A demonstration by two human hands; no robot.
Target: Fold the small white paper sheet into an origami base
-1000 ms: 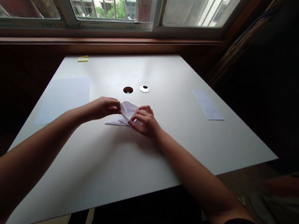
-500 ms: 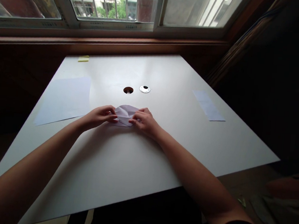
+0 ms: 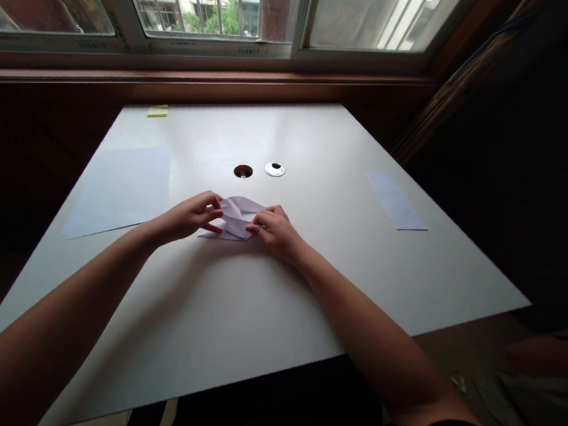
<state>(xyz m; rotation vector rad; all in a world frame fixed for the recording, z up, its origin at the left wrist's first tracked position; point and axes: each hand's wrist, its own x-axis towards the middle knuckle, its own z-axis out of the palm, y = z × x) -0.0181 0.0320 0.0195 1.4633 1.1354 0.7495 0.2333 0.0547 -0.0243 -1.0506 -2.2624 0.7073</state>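
Observation:
A folded sheet of white paper [image 3: 238,210] lies between my hands on the white table [image 3: 277,286], its upper layers raised and its lower edge flat on the surface. At its left side, my left hand [image 3: 194,216] pinches a raised layer between thumb and fingers, with one lower finger near the bottom flap. My right hand [image 3: 273,229] grips the paper's right side, thumb in front and fingers behind. The right corner of the paper is hidden by that hand.
Flat white sheets [image 3: 121,184] lie at the left, and a narrow paper strip [image 3: 396,200] at the right. Beyond my hands are a round cable hole [image 3: 243,171] and its metal cover [image 3: 275,169]. A yellow sticky-note pad [image 3: 158,111] sits near the far left corner.
My left hand has risen slightly, lifting the left part of the paper's upper layer, so more of the lower flap shows. My right hand has barely moved.

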